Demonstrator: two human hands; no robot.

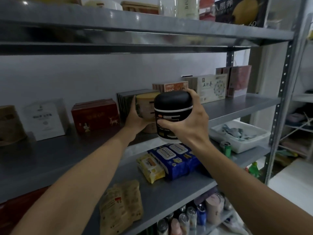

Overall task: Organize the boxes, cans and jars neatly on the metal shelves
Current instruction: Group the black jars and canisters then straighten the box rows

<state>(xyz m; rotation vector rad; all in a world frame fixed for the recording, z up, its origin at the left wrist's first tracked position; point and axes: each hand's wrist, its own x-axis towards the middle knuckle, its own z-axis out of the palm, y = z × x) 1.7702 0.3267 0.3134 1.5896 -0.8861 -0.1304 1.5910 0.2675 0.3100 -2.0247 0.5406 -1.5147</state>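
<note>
Grey sheet-metal shelving vs. pale wall; perforated upright post at rt, dim light.

R grip: fingers curled over top and far side of black jar, thumb across lower label. Jar = round, glossy plastic, domed black lid, white band under lid, pale base. Held upright in air, in front of the middle shelf edge, not set down.

L grip: fingers wrapped round left side of tan can. Can is cylindrical, matte, flat gold-tan top, dark print. Sits just left of the jar and partly behind it, touching or nearly so. Can't tell if its base rests on the shelf.

Middle shelf, smooth painted steel:
- dark grey boxes upright, directly behind the can
- red box, glossy, gold figures, further left
- white box, small print, then brown container at far left
- to rt at back: orange box, cream box w/ round pattern, pink box

Lower shelf: blue soft packs, yellow pack beside them, crinkled tan bag near front edge. White plastic tray w/ grey bits at rt, green can just beside it.

Upper shelf: clear bottles, boxes; blurred.
</note>
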